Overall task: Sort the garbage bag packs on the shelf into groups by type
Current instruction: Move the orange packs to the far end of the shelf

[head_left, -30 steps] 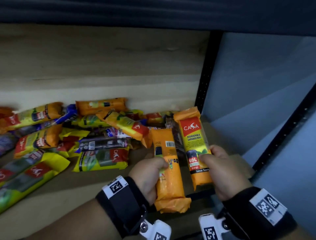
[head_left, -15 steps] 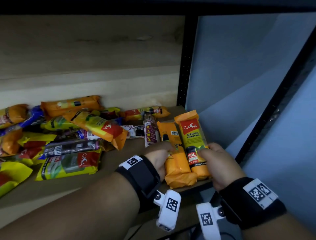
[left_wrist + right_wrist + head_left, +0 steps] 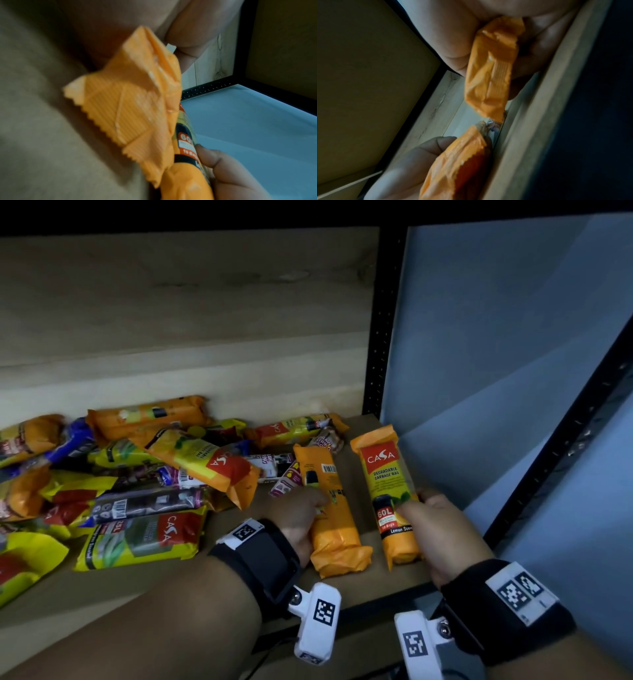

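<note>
Two orange garbage bag packs lie side by side at the right end of the wooden shelf (image 3: 137, 594). My left hand (image 3: 308, 508) grips the left orange pack (image 3: 329, 508), barcode side up. My right hand (image 3: 418, 505) grips the right orange pack (image 3: 387, 484), which shows a red CASA label and "60L". A narrow gap separates the two packs. The left wrist view shows the left pack's crimped end (image 3: 130, 108) close up, with the right pack (image 3: 187, 139) behind it. In the right wrist view the right pack (image 3: 489, 67) sits between my thumb and fingers.
A loose pile of yellow packs (image 3: 144, 535), orange packs (image 3: 147, 416) and dark purple packs (image 3: 144, 505) covers the shelf's left and middle. A black upright post (image 3: 380, 337) and a blue-grey wall (image 3: 496, 337) close off the right side. The wooden back panel (image 3: 171, 302) stands behind.
Both hands have carried the two orange packs forward and down from above the front edge onto the shelf's right end. The packs now lie a little apart.
</note>
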